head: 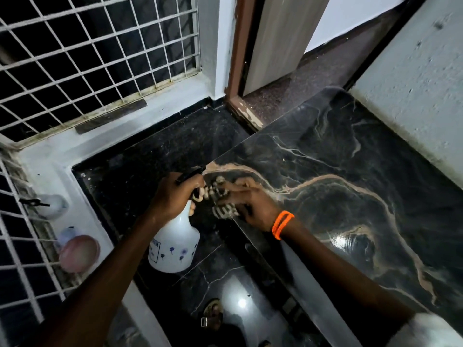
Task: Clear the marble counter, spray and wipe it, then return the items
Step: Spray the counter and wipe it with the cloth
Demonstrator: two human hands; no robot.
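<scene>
My left hand (175, 194) grips the neck of a white spray bottle (172, 246) with blue flower prints and a black trigger nozzle, held over the floor just left of the counter's edge. My right hand (250, 206), with an orange band at the wrist, presses a dark cloth with pale stripes (223, 206) onto the near left corner of the black marble counter (350, 176). The cloth is blurred. The nozzle points toward the cloth and counter corner.
On the white sill at the left stand a pink bowl (79, 252) and a white pot-like object (51, 205), beside a barred window (87, 58). A doorway (273, 46) lies beyond. Dark glossy floor (155, 156) runs below; a sandalled foot (213, 314) shows at bottom.
</scene>
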